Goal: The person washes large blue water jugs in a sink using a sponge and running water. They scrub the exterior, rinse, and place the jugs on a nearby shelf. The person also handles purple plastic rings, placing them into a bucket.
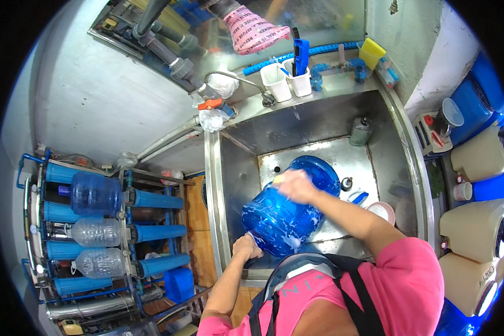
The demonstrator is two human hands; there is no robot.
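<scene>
A large blue plastic water jug point(277, 218) lies tilted in a stainless steel sink point(245, 164), streaked with white suds. My left hand point(248, 247) grips it at the lower left end, where its neck is hidden by the fingers. Blurred by motion, my right hand point(296, 187) presses a small yellow sponge point(279, 179) against the jug's upper side; most of the sponge is covered. Right of the jug, on the sink floor, are a small dark-topped bottle point(346, 183), a blue-handled brush point(360, 198) and a pink-rimmed bowl point(381, 212).
A greenish pump bottle point(360, 131) stands in the sink's far corner. White holders point(276, 82) and an orange-handled valve point(211, 104) line the back ledge. Left, a rack bears blue filter housings point(159, 233) and several bottles point(95, 232). Beige jerrycans point(466, 229) are at right.
</scene>
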